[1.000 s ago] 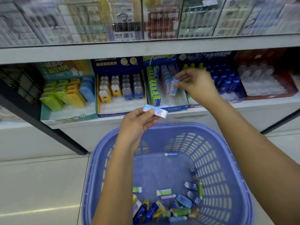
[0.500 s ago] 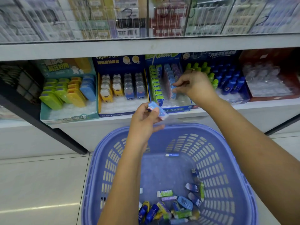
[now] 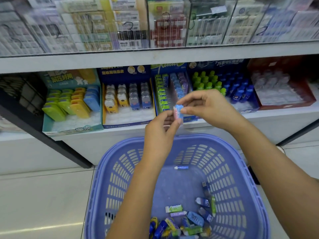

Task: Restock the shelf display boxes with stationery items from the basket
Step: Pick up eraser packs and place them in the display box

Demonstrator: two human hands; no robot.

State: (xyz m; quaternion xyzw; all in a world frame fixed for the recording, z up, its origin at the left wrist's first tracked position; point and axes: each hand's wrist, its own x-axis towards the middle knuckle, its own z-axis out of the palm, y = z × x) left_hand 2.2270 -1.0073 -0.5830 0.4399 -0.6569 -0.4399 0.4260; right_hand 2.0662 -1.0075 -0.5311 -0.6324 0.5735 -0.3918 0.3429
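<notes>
A small blue-wrapped eraser [image 3: 178, 112] is held upright between both hands, just in front of the shelf edge. My left hand [image 3: 160, 131] grips its lower part from below. My right hand [image 3: 205, 107] pinches its top with thumb and forefinger. Behind them stands the eraser display box [image 3: 172, 94] with green, blue and purple rows. Below is the purple basket [image 3: 241, 187], with several loose erasers [image 3: 183, 221] heaped at its near end and one lone blue eraser [image 3: 181, 167] further back.
On the same shelf stand a teal box of green, yellow and blue cases [image 3: 69, 104], a blue box of animal-shaped items [image 3: 127, 100], a box of green and blue bottles [image 3: 229, 88] and a red box [image 3: 283, 88]. A black post [image 3: 43, 133] slants at left.
My right hand has pulled back from the eraser box and met my left hand, which rose with the blue eraser. Both hands now hold it.
</notes>
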